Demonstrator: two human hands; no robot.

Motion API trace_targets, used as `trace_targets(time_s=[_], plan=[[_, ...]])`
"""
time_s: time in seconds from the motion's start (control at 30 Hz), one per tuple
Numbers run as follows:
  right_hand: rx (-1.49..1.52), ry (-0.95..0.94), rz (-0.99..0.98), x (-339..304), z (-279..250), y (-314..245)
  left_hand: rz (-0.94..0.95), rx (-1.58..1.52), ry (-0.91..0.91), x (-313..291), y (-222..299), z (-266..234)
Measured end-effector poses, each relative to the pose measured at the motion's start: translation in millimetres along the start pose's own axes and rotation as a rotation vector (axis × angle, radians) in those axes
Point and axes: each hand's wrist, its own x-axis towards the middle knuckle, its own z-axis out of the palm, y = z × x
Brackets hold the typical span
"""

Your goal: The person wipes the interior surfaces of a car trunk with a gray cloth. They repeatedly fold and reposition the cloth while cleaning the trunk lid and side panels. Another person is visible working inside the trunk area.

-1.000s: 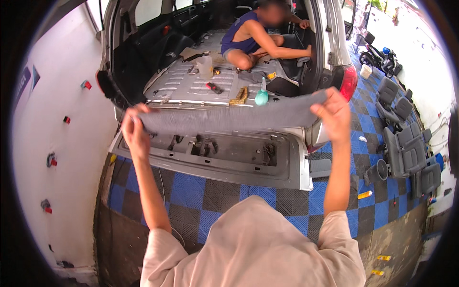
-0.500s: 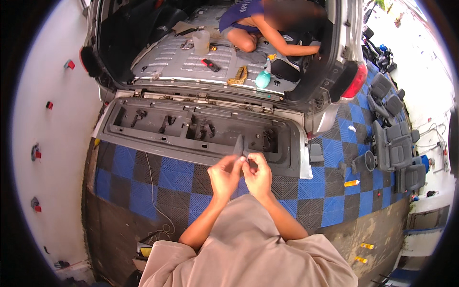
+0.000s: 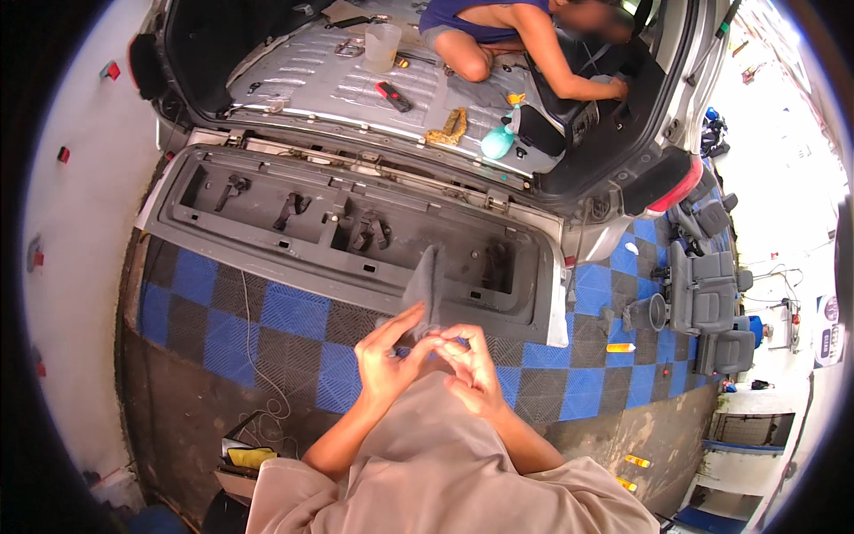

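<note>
A grey cloth, folded to a point at its upper end, stands up between my two hands. My left hand is closed on its lower part, fingers extended along the cloth and the thumb reaching toward the other hand. Close beside it, my right hand pinches the bottom of the cloth, the fingertips of both hands nearly meeting. Beyond the cloth's tip lies the lowered tailgate, its grey inner panel showing recessed compartments with black straps.
A co-worker crouches in the stripped cargo floor, near a spray bottle, a clear plastic jug and a yellow-brown cloth. Removed seats and a bucket stand right on blue-black tiles.
My hands have come lower and slightly left with the cloth, which shows larger and more spread. My view has shifted and tilted. The co-worker's arm has moved relative to the side panel.
</note>
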Motion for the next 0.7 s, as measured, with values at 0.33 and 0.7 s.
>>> trace_targets(time_s=[0.33,0.7], plan=[[-0.271,-0.24,0.122,132,-17,32,-0.442,-0.235,0.384,40,-84,-34],[-0.532,-0.155,0.005,251,-64,67,-0.484,-0.14,0.342,117,-115,-42]])
